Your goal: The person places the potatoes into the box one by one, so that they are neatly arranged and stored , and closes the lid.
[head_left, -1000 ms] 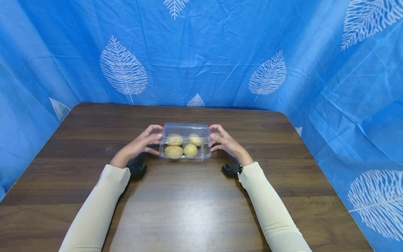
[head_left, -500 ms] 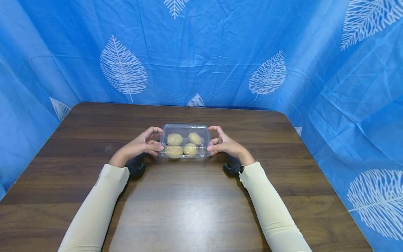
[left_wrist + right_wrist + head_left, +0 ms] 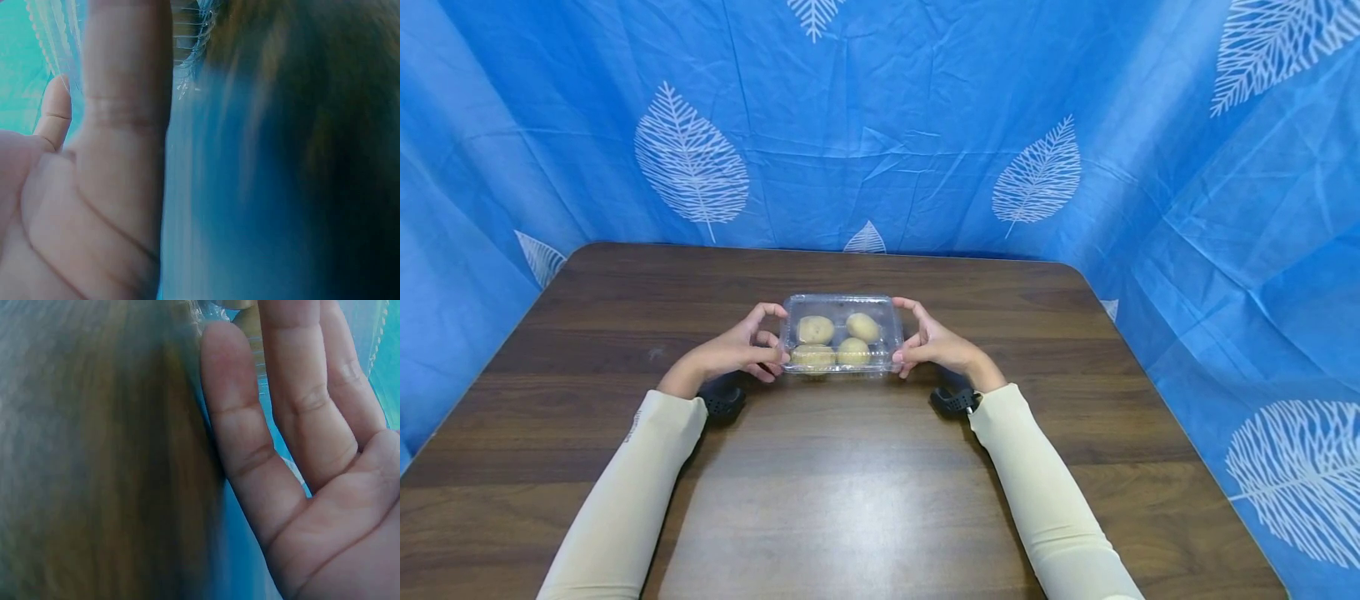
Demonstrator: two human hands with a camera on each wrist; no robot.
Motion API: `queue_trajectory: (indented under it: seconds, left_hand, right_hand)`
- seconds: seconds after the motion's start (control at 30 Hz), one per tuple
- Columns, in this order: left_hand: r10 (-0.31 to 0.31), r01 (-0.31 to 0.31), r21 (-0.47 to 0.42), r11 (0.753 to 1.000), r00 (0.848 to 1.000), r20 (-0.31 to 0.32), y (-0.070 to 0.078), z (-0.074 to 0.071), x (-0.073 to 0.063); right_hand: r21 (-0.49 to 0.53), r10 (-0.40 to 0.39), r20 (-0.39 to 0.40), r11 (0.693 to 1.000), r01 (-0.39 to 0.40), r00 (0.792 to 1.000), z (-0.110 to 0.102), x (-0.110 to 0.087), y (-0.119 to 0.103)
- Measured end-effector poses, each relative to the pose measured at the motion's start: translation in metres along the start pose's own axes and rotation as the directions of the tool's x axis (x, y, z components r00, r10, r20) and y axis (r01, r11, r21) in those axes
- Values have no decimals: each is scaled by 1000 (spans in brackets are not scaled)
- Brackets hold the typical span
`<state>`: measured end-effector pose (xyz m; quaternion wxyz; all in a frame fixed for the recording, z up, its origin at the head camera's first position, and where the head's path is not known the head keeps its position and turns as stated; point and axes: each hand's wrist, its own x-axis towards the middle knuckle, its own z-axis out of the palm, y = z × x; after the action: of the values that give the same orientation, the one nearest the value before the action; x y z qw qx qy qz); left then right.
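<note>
In the head view a clear plastic clamshell container lies on the table with its lid down. Inside are several yellowish potatoes, in two rows. My left hand holds the container's left end, thumb at the near corner and a finger at the far corner. At the right end my right hand grips it the same way. The left wrist view catches the container's ribbed edge past the fingers. The right wrist view shows my fingers up close, with only a little of the container behind them.
A dark wooden table extends on all sides of the container. Behind it and to the right hangs a blue curtain with white leaf prints. Black wrist straps sit below both hands.
The container's lid, raised and tilted a second ago, has come down over the potatoes. Both thumbs have shifted toward the near corners, and the container stays in place.
</note>
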<state>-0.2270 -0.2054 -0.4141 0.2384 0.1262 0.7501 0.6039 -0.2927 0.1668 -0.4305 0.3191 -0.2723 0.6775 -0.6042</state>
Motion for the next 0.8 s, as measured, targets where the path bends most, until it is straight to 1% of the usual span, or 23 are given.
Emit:
queue_trajectory:
  seconds: [0.2,0.37,0.53,0.67,0.8]
  left_hand:
    - [-31,31,27,999,999,10,4,1,-1]
    - [-38,38,33,999,999,13,5,1,-1]
    - [-45,44,36,998,999,16,6,2,0]
    - [-31,31,15,999,999,23,5,3,0]
    - [4,-2,-35,999,999,46,3,3,0]
  right_hand:
    - [43,14,20,999,-15,1000,2,0,-1]
    - [77,16,28,997,-18,999,4,0,-2]
    - [119,32,19,992,-34,999,4,1,-1]
    - [130,51,4,990,-51,999,6,2,-2]
    - [131,56,-4,990,-55,998,9,2,-4]
